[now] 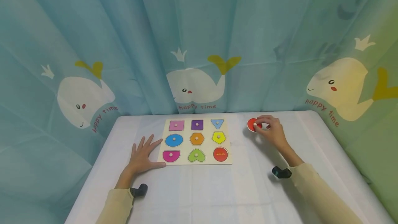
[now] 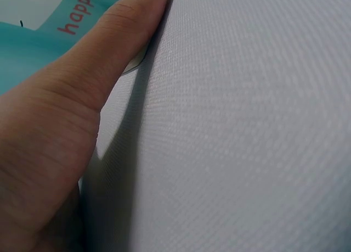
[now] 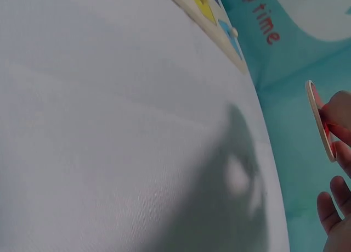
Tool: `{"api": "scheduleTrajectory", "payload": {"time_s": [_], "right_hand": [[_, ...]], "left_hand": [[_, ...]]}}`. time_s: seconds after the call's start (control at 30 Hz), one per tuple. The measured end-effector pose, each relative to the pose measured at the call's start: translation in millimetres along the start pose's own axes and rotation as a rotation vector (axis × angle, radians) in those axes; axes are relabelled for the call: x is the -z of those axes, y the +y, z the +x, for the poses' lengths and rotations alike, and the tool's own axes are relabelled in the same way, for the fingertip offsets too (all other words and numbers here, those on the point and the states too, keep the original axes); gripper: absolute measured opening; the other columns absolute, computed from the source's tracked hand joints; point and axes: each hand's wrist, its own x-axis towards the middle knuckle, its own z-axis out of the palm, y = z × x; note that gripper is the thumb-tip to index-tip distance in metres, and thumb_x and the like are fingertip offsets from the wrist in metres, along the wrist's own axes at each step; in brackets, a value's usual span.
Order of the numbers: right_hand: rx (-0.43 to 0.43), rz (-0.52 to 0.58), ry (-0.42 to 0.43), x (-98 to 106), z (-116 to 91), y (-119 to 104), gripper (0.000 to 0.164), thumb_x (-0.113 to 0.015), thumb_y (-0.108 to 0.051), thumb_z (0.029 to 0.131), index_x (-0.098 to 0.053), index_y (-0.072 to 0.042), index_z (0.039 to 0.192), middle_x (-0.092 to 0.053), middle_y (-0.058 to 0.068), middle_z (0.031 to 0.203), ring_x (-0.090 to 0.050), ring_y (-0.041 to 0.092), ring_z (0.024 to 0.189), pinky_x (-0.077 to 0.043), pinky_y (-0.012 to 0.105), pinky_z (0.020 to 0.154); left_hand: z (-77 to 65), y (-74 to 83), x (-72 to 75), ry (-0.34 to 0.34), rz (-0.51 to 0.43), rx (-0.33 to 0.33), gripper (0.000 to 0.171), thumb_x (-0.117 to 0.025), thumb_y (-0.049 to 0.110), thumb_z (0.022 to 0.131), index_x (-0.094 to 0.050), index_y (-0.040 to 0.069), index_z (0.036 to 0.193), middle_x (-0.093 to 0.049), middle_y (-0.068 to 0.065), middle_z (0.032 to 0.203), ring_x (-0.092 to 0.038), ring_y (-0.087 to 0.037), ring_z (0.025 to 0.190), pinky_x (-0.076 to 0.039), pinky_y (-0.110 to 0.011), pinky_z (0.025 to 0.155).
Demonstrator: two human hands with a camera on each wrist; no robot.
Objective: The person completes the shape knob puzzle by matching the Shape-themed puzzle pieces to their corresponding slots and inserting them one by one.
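Observation:
A cream shape-puzzle board (image 1: 183, 148) lies on the white table with coloured knobbed pieces in it. Its lower right recess (image 1: 220, 154) is bare and shows a printed red circle with a word. To the right of the board, my right hand (image 1: 272, 132) pinches a red round puzzle piece (image 1: 250, 124) by its knob. In the right wrist view that round piece (image 3: 320, 120) is seen edge-on, raised off the table. My left hand (image 1: 141, 158) lies with spread fingers at the board's left edge, thumb and a fingertip touching it. The left wrist view shows mainly the thumb (image 2: 82, 82).
The white table (image 1: 199, 193) ends at a blue-green curtain (image 1: 264, 44) printed with whales. A dark wrist camera (image 1: 139, 190) is strapped to the left wrist, another camera (image 1: 281, 172) to the right one.

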Motion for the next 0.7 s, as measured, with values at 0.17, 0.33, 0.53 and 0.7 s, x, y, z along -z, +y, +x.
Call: {"api": "scheduleTrajectory", "payload": {"time_s": [0.17, 0.33, 0.53, 0.7], "right_hand": [[0.011, 0.023, -0.016, -6, -2, -9, 0.009, -0.081, -0.005, 0.085, -0.078, -0.002, 0.093, -0.07, 0.017, 0.114, -0.05, 0.028, 0.101, -0.046, 0.032, 0.073], [0.011, 0.039, -0.048, -12, -3, -17, 0.008, -0.082, -0.006, 0.085, -0.078, -0.004, 0.092, -0.07, 0.016, 0.115, -0.05, 0.027, 0.102, -0.048, 0.037, 0.075], [0.008, 0.07, -0.087, -20, -6, -32, 0.01, -0.083, -0.008, 0.085, -0.078, -0.006, 0.094, -0.069, 0.013, 0.116, -0.05, 0.026, 0.104, -0.049, 0.041, 0.078], [0.001, 0.09, -0.122, -28, -10, -43, 0.012, -0.083, -0.009, 0.085, -0.079, -0.007, 0.097, -0.069, 0.012, 0.117, -0.05, 0.026, 0.106, -0.051, 0.043, 0.08]], "left_hand": [[0.6, -1.0, -0.2, 0.002, -0.002, -0.002, 0.104, -0.085, 0.062, 0.069, -0.046, 0.019, 0.155, -0.023, -0.021, 0.168, -0.006, -0.053, 0.153, 0.002, -0.078, 0.114], [1.1, -2.2, -1.2, 0.002, 0.002, 0.0, 0.103, -0.085, 0.062, 0.07, -0.046, 0.019, 0.155, -0.023, -0.021, 0.168, -0.006, -0.053, 0.153, 0.002, -0.078, 0.114], [1.4, -2.2, -1.8, 0.003, 0.001, 0.002, 0.103, -0.085, 0.062, 0.069, -0.047, 0.019, 0.155, -0.024, -0.021, 0.167, -0.006, -0.054, 0.152, 0.002, -0.078, 0.114], [1.6, -2.8, -2.5, 0.002, 0.005, 0.001, 0.104, -0.084, 0.063, 0.069, -0.046, 0.02, 0.155, -0.024, -0.021, 0.167, -0.006, -0.053, 0.152, 0.002, -0.078, 0.114]]}}
